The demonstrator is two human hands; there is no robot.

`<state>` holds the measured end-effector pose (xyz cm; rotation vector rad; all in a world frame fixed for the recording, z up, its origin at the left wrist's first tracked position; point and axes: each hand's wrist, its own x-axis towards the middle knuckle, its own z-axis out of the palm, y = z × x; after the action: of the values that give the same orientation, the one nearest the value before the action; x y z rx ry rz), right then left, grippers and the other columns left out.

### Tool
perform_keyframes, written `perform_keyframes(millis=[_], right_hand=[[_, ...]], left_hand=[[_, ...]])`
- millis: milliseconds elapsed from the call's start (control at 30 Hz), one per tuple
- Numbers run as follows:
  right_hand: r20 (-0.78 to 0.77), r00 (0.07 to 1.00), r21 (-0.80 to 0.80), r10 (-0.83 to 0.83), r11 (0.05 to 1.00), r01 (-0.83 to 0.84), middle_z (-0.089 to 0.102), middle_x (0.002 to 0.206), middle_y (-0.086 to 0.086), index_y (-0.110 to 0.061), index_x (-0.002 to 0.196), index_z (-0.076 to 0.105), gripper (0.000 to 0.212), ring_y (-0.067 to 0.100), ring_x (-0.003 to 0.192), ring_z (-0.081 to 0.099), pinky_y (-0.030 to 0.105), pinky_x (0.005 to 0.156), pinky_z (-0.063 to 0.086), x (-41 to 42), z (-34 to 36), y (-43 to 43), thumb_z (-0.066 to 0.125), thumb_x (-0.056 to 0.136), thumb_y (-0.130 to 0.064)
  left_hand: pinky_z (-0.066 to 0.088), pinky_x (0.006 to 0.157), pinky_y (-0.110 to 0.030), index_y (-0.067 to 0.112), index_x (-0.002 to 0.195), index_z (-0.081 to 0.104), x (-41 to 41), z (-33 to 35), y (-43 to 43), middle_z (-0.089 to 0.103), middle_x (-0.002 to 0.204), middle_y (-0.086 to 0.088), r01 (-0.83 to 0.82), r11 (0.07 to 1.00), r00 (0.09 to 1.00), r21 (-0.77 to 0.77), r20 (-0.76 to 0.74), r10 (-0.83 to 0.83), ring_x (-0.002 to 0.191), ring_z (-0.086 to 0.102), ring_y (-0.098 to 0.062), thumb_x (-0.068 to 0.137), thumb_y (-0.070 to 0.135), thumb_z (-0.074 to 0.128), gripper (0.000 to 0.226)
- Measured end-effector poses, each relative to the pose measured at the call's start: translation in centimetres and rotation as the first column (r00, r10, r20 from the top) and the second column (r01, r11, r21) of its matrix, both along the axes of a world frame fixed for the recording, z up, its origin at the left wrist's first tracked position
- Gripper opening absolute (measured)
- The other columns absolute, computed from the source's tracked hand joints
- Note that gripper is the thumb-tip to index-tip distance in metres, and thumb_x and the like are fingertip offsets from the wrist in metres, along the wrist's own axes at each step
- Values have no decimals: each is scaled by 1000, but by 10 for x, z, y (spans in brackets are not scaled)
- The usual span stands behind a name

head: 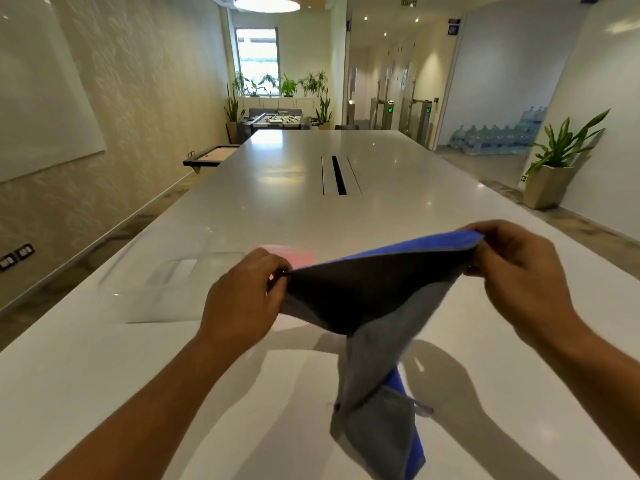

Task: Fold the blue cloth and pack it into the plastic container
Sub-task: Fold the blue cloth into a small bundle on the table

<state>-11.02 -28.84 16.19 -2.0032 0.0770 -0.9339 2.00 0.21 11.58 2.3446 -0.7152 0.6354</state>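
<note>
The blue cloth (374, 306), blue on one face and grey on the other, hangs in the air above the white table (311, 209). My left hand (242, 299) pinches its left corner and my right hand (519, 271) pinches its right corner, stretching the top edge between them. The rest of the cloth droops down and twists toward the table's near edge. The clear plastic container (162, 271) stands on the table to the left of my left hand, open on top. A pink thing (294, 256) lies just behind my left hand; I cannot make out what it is.
A long cable slot (339, 174) is set into the middle of the table farther back. A potted plant (554, 168) stands on the floor to the right. A low dark side table (211, 155) sits off the table's far left edge.
</note>
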Motion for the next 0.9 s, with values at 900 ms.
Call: perform_keyframes(millis=[900], right_hand=[[229,957,-47,180,984,-173,76,99,-8,-36,106,67,26,18,87,75,22,69,60,-15,119,-39,64,84,-49]], left_hand=[[55,85,-21,15,110,65,-32,166,8,66,104,3,166,802,939,-574,341,49,90,66,-11,94,22,59,18]])
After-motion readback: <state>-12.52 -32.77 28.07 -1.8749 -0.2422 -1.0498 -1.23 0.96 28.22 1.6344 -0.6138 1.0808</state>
